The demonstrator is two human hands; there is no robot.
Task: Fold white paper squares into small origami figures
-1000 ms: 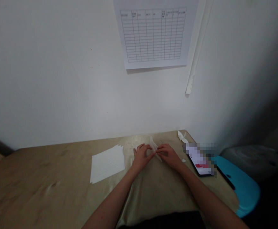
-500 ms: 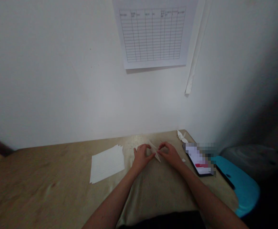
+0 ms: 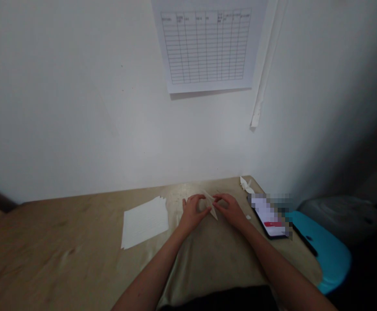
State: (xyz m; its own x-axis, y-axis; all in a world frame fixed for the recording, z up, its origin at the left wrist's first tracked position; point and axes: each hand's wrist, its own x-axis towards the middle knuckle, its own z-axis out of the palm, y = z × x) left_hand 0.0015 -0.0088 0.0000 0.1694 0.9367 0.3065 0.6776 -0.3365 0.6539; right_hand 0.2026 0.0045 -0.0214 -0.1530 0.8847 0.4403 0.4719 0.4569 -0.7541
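Observation:
Between my two hands is a thin, pale piece of folded paper (image 3: pixel 213 213) with a pointed end toward me. My left hand (image 3: pixel 193 212) pinches its left side between thumb and fingers. From the other side, my right hand (image 3: pixel 229 210) has its thumb and fingertips closed on the paper's right edge. Part of the folded shape is covered by my fingers. To the left of my hands, a stack of white paper sheets (image 3: pixel 145 223) lies on the tan-covered table (image 3: pixel 87 255).
A phone (image 3: pixel 272 220) with a lit screen lies at the right, partly pixelated. Beyond it, a small white folded paper figure (image 3: pixel 246 185) sits near the back corner. A white scrap (image 3: pixel 248 217) is near my right wrist. A turquoise stool (image 3: pixel 332 250) stands beside the table; a printed chart (image 3: pixel 207 47) hangs above.
My right hand's fingers have shifted slightly along the paper and lie closer to it. My left hand keeps its pinch almost in the same place.

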